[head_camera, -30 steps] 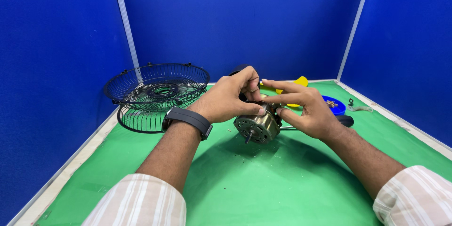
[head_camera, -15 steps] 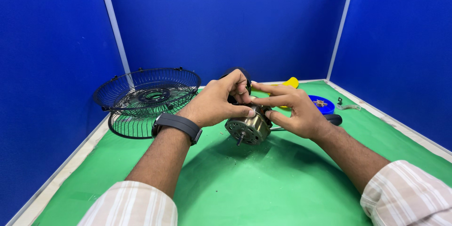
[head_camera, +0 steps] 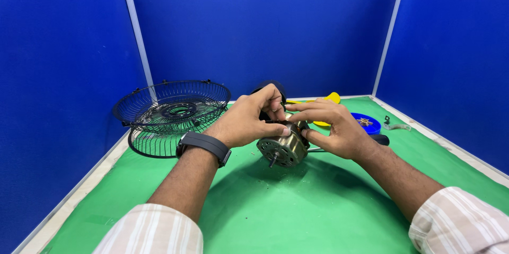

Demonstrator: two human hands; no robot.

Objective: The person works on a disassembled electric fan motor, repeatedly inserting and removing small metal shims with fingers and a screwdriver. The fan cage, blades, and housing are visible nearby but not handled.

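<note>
- Far left, a black wire fan guard [head_camera: 172,112] sits on the green desk [head_camera: 297,217], close to the blue partition wall; it looks like two grille halves stacked, the upper one dish-side up.
- The left hand [head_camera: 245,121] comes in from the lower left, a dark wristband [head_camera: 204,146] around its wrist and a striped sleeve [head_camera: 151,230] at the bottom edge of the view. Its grip is clenched on the fan motor [head_camera: 282,148]: the thumb lies across the top of the metal housing and the fingers curl over the back.
- The fan motor is in the middle of the desk, between the two hands, tilted so that its round vented face and short shaft point toward the camera and slightly down. Whether it rests on the desk or is lifted just off it, I cannot tell.
- The right hand [head_camera: 335,132] grasps the motor from the other side, fingers stretched over the top toward the left hand and thumb pressed against the housing's side.
- Behind the right hand, a yellow piece [head_camera: 327,99] shows in part.
- Further right a shallow blue dish [head_camera: 369,125] holds small parts, with a dark handle [head_camera: 379,139] just in front of it.
- Near the right wall lies a small metal bracket [head_camera: 395,125].
</note>
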